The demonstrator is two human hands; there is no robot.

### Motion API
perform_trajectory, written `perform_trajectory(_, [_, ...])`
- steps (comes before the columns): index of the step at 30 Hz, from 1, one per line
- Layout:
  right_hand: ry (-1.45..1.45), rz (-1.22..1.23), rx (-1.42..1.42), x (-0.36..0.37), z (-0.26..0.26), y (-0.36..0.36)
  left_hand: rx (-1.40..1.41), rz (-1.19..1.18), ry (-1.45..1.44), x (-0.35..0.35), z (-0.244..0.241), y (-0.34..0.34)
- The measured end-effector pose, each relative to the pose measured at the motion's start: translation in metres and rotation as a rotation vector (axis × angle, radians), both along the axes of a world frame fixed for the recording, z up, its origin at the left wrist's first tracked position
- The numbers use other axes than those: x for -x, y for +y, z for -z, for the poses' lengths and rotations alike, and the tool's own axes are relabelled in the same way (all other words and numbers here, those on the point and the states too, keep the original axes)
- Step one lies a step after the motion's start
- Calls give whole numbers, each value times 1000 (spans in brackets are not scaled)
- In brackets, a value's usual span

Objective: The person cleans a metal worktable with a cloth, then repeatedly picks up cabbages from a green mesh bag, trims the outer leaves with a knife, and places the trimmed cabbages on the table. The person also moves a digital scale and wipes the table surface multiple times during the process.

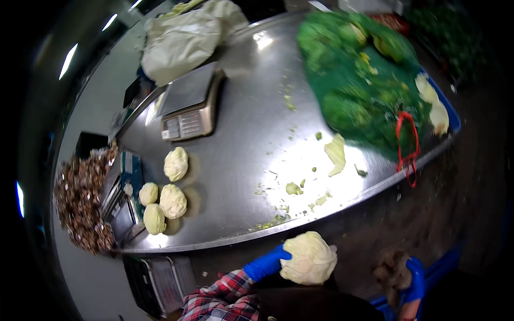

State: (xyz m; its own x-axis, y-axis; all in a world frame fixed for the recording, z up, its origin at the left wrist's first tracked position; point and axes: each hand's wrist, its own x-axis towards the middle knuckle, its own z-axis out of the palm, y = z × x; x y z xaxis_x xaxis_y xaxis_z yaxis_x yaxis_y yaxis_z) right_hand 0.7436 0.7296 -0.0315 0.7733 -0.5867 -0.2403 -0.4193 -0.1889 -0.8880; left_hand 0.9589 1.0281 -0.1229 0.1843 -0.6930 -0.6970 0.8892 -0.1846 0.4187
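Blue gloves cover both hands. Off the table's front edge, my left hand [270,263] grips a pale, trimmed cabbage head [308,259] from its left side. At the lower right, my right hand [414,279] holds a blurred brown cloth-like thing [393,273]; what it is exactly I cannot tell. Several trimmed cabbages [173,201] rest on the steel table [241,160] at the left. A green mesh sack [353,92] of cabbages with a red cord [407,140] lies at the table's right end. A torn cabbage leaf [336,154] lies in front of the sack.
A weighing scale [188,96] stands near a white sack [180,44] at the back left. Leaf scraps [294,188] are strewn along the front edge. A blue tray [445,104] shows beside the mesh sack, and black and clear crates [160,281] stand below the table.
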Motion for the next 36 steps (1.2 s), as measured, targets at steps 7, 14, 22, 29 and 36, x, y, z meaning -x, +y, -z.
perform_trajectory(7, [-204,180,103,-32,-97,-38,-87,-738,-602,-119,-60,132])
perform_trajectory(14, [-592,-14,118,-182,-229,4,-209,-1190,-1062,-342,-82,251])
perform_trajectory(22, [-475,-513,-1033,-452,-153,140,-1005,-894,-1121,-416,73,488])
perform_trajectory(29, [-76,-622,389,-539,32,107,-443,-547,-1675,-300,-14,194])
perform_trajectory(36, [-78,-1232,792,-611,82,202,-1149,-56,-1971,-327,65,101])
